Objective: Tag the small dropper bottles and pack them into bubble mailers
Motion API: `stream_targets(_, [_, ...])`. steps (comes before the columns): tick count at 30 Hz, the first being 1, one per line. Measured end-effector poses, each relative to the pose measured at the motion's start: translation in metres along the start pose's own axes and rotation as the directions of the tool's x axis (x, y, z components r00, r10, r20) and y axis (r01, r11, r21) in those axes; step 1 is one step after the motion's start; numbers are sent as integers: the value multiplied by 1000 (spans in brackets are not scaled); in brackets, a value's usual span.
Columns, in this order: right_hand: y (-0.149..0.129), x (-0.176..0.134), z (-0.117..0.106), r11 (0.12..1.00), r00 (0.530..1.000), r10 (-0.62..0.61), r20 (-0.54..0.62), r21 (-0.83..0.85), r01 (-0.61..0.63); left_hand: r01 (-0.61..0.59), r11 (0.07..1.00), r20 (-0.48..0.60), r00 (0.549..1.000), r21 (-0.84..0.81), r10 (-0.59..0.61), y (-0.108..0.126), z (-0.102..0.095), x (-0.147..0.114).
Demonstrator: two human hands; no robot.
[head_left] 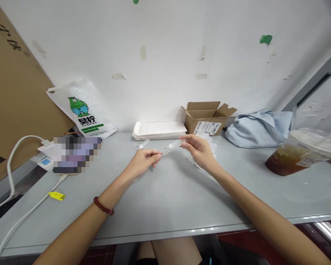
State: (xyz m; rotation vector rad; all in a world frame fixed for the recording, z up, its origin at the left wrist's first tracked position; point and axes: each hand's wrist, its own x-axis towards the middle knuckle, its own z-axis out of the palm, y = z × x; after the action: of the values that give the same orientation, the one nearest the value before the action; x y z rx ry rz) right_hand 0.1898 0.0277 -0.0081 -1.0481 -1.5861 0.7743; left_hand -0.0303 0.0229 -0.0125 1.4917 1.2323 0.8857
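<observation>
Above the middle of the grey table, my left hand [146,161] is closed in a pinch on a thin white cord [166,152]. The cord runs up to a small whitish, semi-clear piece [174,145], whose exact kind I cannot make out. My right hand [197,147] pinches the far end of that piece between thumb and fingertips. Behind my right hand lies a pile of white pieces with thin cords [191,159], partly hidden by the hand. A small clear plastic item [143,144] rests on the table just beyond my left hand.
Against the wall are a stack of white envelopes [161,129], an open cardboard box [205,119] and a light blue cloth bag [257,129]. A drink cup [289,154] stands right. At left are a white bag [81,110], a blurred-out phone-like item [77,156] and a white cable [24,217].
</observation>
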Motion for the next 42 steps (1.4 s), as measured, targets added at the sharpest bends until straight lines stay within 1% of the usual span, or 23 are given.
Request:
stream_targets(3, [0, -1, 1, 1000, 1000, 12, 5, 22, -12, 28, 994, -60, 998, -106, -35, -3, 3, 1])
stream_targets(6, [-3, -3, 3, 1000, 999, 16, 30, 2, -16, 27, 983, -124, 991, -180, -49, -2, 7, -1])
stream_targets(8, [-6, -5, 4, 1000, 999, 23, 45, -18, -22, 14, 982, -144, 989, -189, -42, 0, 9, -2])
stream_targets(12, [-9, -8, 6, 999, 998, 30, 57, -36, -28, -6, 990, -167, 986, -142, -18, 1, 11, -4])
stream_targets(19, [-7, -7, 4, 997, 997, 21, 80, -69, -16, -10, 995, -156, 988, -101, -6, 2, 13, -5])
stream_targets(24, [-7, -7, 4, 997, 997, 17, 69, -74, -12, -52, 996, -161, 986, -75, 40, -2, 12, -3])
stream_targets(29, [-9, -8, 5, 997, 999, 5, 35, -80, -3, -66, 995, -156, 986, -79, 53, -5, 14, -2])
stream_targets(35, [-11, -8, 5, 995, 998, 13, 68, -99, -7, -67, 993, -159, 986, -96, 51, -2, 15, -3])
stream_targets(39, [-11, -8, 4, 993, 999, -12, 47, -113, 17, -67, 992, -151, 987, -102, 52, -5, 14, -1])
stream_targets(42, [-10, -8, 4, 994, 999, 2, 40, -110, 2, -90, 991, -150, 986, -94, 75, -8, 13, -1])
